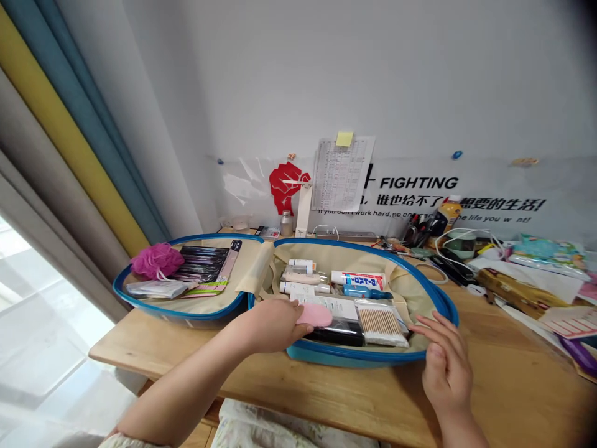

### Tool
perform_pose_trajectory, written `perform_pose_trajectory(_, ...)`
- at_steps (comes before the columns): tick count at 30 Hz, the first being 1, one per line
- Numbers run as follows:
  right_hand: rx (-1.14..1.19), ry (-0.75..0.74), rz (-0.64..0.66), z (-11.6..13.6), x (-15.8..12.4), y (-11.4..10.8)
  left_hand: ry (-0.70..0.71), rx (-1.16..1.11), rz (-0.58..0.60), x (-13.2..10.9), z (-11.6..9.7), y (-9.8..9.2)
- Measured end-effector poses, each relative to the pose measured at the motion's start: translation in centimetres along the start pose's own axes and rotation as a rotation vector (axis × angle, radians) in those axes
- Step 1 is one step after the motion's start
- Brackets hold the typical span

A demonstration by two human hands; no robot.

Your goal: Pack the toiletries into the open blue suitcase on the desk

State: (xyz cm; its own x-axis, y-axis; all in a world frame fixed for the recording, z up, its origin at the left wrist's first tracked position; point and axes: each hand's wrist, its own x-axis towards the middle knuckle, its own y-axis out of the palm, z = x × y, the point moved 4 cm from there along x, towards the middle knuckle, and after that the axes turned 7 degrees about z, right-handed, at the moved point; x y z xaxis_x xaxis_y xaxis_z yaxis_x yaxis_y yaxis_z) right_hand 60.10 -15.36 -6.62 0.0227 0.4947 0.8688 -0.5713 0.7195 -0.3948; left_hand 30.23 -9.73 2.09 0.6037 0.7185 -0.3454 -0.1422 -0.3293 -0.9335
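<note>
An open blue case (443,298) with a cream lining lies on the wooden table. My left hand (273,325) is closed on a flat pink oval piece (315,315), held over the front of the case's right half. Beneath it are a white box (338,306) and a black packet (342,333). Beside them lies a clear bag of cotton swabs (383,324). Farther back are a toothpaste box (359,279), a blue bottle (366,292) and white tubes (303,288). My right hand (448,358) is at the right rim, fingers apart, holding nothing.
The left half holds a purple bath puff (157,261), a black-striped pack (205,263) and a white packet (161,289). Pens, cables and an orange-labelled bottle (448,214) crowd the table's right side. A white lamp (303,210) stands behind. Curtains (69,112) hang at the left.
</note>
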Motion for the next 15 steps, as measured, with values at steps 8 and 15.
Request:
perform_pose_trajectory(8, 0.008, -0.006, -0.011, 0.0, 0.0, 0.1, 0.234, -0.235, -0.108, 0.1, -0.6, -0.9)
perform_pose_trajectory(15, 0.025, 0.002, -0.010, -0.1, -0.2, 0.1, 0.309, -0.241, 0.332, 2.6, -0.4, 0.1)
